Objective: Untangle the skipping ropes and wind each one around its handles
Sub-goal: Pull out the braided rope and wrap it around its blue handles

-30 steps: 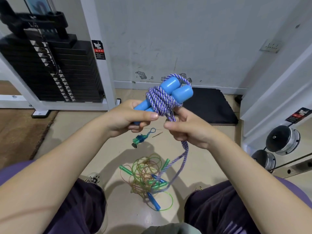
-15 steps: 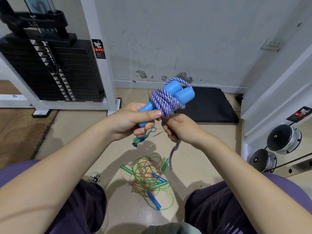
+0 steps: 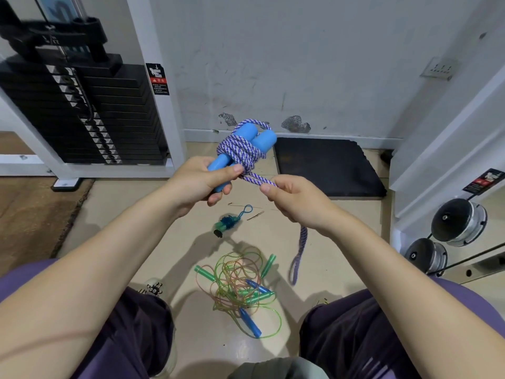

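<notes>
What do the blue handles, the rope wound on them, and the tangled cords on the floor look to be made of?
Handles: smooth matte blue, probably plastic or foam.
Rope: braided fibre, purple and white strands twisted, likely cotton or nylon.
Cords: thin, see-through green and orange, glossy, likely PVC.

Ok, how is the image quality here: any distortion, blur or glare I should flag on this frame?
Head view: strong wide-angle distortion bows the white frame post and stretches the forearms at the edges; the loose tail of the braided rope is motion-blurred, while the blue handles and both hands, left and right, are sharp; soft overhead light, with mild glare on the floor between the knees.
</notes>
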Demonstrator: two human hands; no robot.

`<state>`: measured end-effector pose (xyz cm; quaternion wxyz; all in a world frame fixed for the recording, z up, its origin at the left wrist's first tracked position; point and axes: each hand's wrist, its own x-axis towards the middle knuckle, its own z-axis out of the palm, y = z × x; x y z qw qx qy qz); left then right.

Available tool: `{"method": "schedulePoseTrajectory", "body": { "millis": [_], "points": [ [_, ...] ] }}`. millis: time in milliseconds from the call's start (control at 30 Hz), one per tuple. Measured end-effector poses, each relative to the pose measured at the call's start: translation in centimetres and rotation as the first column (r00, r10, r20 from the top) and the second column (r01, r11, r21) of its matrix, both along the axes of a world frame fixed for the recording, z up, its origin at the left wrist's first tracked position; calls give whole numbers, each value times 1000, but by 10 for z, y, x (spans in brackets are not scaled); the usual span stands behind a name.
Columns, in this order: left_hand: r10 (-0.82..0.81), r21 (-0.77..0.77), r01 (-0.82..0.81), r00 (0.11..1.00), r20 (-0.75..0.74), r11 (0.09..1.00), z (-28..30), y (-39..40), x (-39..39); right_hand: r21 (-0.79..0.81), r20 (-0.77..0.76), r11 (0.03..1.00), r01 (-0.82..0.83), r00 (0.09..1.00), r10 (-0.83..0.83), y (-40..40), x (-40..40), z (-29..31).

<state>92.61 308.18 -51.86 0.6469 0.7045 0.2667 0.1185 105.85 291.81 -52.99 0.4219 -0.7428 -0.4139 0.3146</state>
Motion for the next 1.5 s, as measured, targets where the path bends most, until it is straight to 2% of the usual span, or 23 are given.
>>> {"method": "schedulePoseTrajectory", "body": {
  "millis": [133,267,333,433,533,600,667,767,900,967,1100,1300,1400,1500],
  "points": [
    [40,82,-32,994,-98,996,-7,4,2,13,87,1000,10,996,-11,-6,3,8],
    [-96,172,141,965,-244,975,-11,-4,3,58,151,998,37,987,-45,-13,8,15],
    [-198,152,247,939,-280,957,-10,-7,2,91,171,993,72,981,-87,-15,10,16],
    [-314,154,388,879,-360,909,-10,-8,1,105,223,988,111,966,-132,-16,14,17],
    [-426,146,548,767,-480,824,-11,-16,-3,109,276,988,114,951,-140,-14,18,17],
    [-511,96,627,706,-491,773,-8,-25,-4,98,299,989,107,945,-132,-12,19,15],
    [-554,86,654,696,-457,752,-4,-32,-4,113,329,989,91,936,-123,-10,18,12],
    [-539,113,631,731,-420,768,0,-36,-3,162,350,985,54,930,-109,-6,15,8],
    [-443,257,608,753,-486,751,2,-39,-2,118,270,992,53,959,-83,-6,12,5],
    [-412,286,577,779,-473,765,2,-40,-3,109,274,993,52,958,-80,-6,12,5],
    [-316,303,451,859,-403,840,2,-40,-2,175,312,981,86,940,-138,-3,7,5],
    [-318,276,447,856,-408,851,4,-37,-2,330,390,935,133,883,-263,-4,-5,5],
    [-254,370,401,886,-387,838,0,-38,-3,332,457,936,114,849,-266,-1,-5,2],
    [-113,549,331,913,-393,768,0,-43,-2,339,462,933,121,843,-277,1,-4,-1]
  ]
}}
